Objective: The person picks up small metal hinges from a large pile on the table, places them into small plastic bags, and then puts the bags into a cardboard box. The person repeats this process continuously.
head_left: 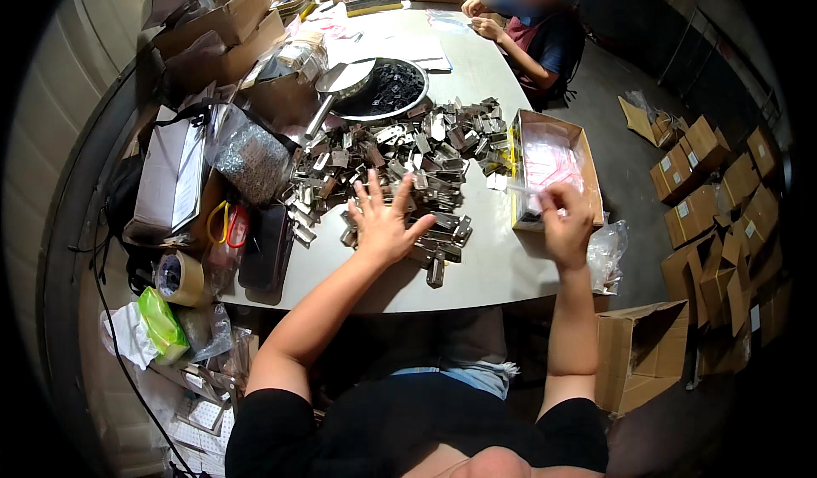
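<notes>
My left hand [381,227] lies with fingers spread on the near side of a heap of small bent metal pieces [442,172], which look like brackets or hinges. Over the near right edge of an open cardboard box [594,172], my right hand [566,223] pinches a small clear plastic bag [526,190], seen nearly edge-on. Inside that box is a stack of clear bags with pink print [549,156]. Behind the heap stands a round metal bowl [425,97] of small black parts [393,88], with a metal scoop [347,78] resting on its left rim.
Along the left edge are a bag of small parts [249,150], a dark case [264,248], a tape roll [180,277] and a green packet [162,325]. Another person [536,36] works at the far right. Several cartons [691,214] stand on the floor, right.
</notes>
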The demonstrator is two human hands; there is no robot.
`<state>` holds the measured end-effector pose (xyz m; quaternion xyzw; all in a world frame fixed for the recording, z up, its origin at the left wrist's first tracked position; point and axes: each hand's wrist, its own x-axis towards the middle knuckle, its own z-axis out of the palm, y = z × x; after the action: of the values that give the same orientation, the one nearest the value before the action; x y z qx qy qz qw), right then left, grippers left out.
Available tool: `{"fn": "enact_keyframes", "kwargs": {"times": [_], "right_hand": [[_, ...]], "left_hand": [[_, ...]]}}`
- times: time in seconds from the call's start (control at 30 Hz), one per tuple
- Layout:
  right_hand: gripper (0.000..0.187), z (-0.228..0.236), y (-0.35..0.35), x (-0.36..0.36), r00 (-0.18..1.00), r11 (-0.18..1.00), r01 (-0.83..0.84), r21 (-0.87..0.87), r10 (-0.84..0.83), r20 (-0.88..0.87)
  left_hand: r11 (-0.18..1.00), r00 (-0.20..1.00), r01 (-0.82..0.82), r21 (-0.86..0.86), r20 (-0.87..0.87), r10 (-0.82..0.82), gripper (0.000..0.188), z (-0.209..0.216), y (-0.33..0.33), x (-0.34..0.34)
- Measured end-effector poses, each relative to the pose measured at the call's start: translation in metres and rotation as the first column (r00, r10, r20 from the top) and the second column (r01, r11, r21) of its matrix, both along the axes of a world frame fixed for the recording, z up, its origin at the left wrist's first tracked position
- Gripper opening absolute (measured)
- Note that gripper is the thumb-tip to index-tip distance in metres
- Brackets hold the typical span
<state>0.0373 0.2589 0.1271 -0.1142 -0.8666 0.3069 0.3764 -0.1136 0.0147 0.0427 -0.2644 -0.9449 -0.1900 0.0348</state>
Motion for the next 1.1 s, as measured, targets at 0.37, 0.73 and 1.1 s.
{"fn": "enact_keyframes", "kwargs": {"times": [0.37, 0.73, 1.1], "right_hand": [[0.012, -0.045, -0.077, 0.066, 0.911, 0.768, -0.271, -0.581, 0.400, 0.104], [0.023, -0.067, -0.086, 0.106, 0.974, 0.714, -0.114, -0.691, 0.217, 0.063], [0.026, 0.003, -0.112, 0.116, 0.878, 0.899, -0.265, -0.348, 0.374, 0.299]], "left_hand": [[0.385, 0.548, 0.473, 0.792, 0.078, -0.833, 0.040, 0.032, 0.004, 0.090], [0.450, 0.299, 0.225, 0.864, 0.378, -0.876, 0.012, 0.002, 0.011, 0.088], [0.507, 0.151, 0.373, 0.777, 0.488, -0.859, 0.020, -0.013, 0.001, 0.102]]}}
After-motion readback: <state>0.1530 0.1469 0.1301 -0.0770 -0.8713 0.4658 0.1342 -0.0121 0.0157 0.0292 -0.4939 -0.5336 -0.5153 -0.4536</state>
